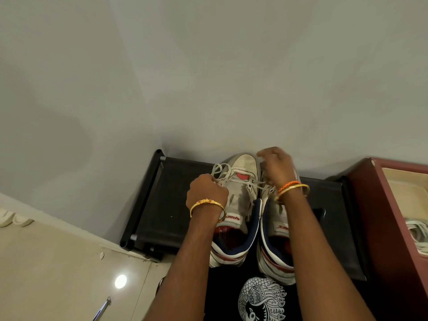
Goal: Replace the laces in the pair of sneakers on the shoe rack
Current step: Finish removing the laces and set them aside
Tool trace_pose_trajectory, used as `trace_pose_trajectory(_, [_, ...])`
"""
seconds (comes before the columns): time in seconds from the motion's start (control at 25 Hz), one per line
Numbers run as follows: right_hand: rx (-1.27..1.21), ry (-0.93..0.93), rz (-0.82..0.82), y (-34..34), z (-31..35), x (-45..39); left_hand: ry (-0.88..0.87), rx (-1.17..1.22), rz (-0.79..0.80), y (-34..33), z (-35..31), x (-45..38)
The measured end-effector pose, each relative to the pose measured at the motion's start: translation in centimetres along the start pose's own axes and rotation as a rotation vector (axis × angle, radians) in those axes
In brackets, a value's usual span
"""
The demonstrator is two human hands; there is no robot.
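Two white sneakers with navy and red trim stand side by side on top of a black shoe rack (171, 205), toes to the wall. My left hand (206, 193) pinches the white lace (220, 170) at the left side of the left sneaker (240, 195), where a loop of lace lies loose. My right hand (278, 167) is over the toe area between the shoes, fingers curled on the lace's other end, which runs taut across the eyelets. The right sneaker (275, 239) is partly hidden under my right wrist.
A grey wall rises right behind the rack. A maroon cabinet (379, 228) stands against the rack's right side, with a cream tray (407, 193) holding white laces (419, 232). Beige floor tiles lie to the left.
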State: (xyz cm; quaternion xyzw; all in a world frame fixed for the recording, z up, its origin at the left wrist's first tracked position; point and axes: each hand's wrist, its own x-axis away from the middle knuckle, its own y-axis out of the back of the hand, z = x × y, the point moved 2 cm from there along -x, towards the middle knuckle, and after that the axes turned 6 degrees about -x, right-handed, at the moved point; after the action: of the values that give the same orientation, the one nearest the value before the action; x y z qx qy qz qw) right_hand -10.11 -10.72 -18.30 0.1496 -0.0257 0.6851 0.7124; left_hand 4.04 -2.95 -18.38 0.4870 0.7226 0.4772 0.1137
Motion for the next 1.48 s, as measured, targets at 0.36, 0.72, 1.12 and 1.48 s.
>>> trace_pose_trajectory(0.36, [0.441,0.060,0.271,-1.1,-1.3,0.1,0.001,-0.001,0.004,0.1,0.0,0.0])
trace_pose_trajectory(0.72, [-1.070,-0.299,-0.186,4.4,-1.4,-0.8,0.010,0.025,-0.011,0.0,0.0,0.1])
trace_pose_trajectory(1.12, [-0.078,0.026,-0.269,4.0,-0.2,-0.5,-0.487,-0.229,-0.167,-0.4,-3.3,0.3])
trace_pose_trajectory(1.48, [0.922,0.004,0.341,-0.4,0.7,2.0,-0.584,-0.476,0.025,-4.2,-4.5,-2.1])
